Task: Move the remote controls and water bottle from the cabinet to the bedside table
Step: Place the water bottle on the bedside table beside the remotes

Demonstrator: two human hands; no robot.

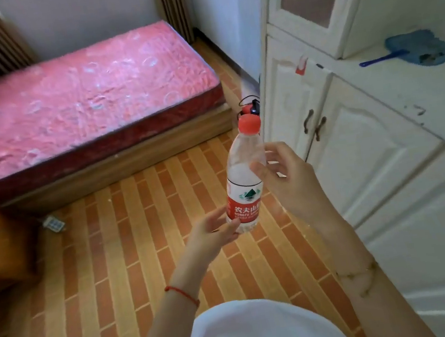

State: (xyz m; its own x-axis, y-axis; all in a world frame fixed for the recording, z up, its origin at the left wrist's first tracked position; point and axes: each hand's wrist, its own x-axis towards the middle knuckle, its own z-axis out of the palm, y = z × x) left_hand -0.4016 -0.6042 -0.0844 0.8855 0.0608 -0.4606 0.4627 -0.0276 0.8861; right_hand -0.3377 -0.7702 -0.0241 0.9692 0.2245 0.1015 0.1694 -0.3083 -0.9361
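So we've got our left hand (213, 231) cupped under the base of the water bottle (243, 182), fingers curled loosely against its bottom edge. Our right hand (285, 179) is up at the shoulder of the bottle, thumb pressed on the clear plastic, other fingers spread apart behind it. The bottle's upright, tilted a bit, red cap (249, 125) on top, held in midair over the brick-pattern floor (108, 255) just beside the white cabinet (370, 153). Pink mattress (86, 101) sits further back. A blue brush (424, 50) lies on the cabinet ledge.
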